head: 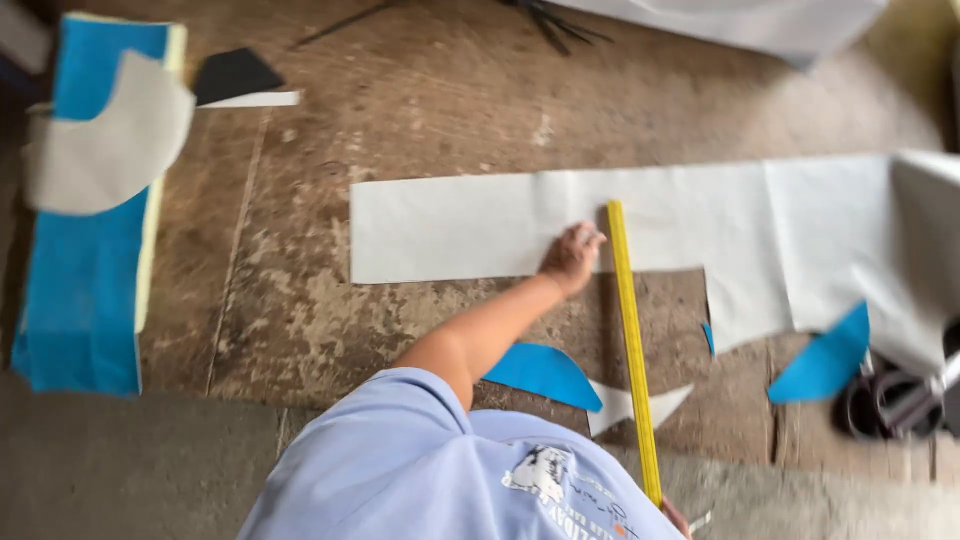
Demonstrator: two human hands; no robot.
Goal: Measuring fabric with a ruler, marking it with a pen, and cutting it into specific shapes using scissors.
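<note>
Across the middle of the worn wooden table [300, 300], a long pale sheet [480, 225] is spread with its long axis running from 9 to 3 o'clock. Over it a yellow ruler [632, 350] is laid crosswise, its length running from about 12 to 6 o'clock. The left hand [572, 257] is pressed down on the sheet just at the ruler's 9 o'clock side, fingers curled loosely; whether anything is pinched in them cannot be told. The ruler's near end is met at 6 o'clock by the right hand [678, 518], of which only a sliver is seen, so its grip cannot be judged. Blue offcuts [545, 372] lie near the body, and scissors [895, 400] rest toward 3 o'clock.
</note>
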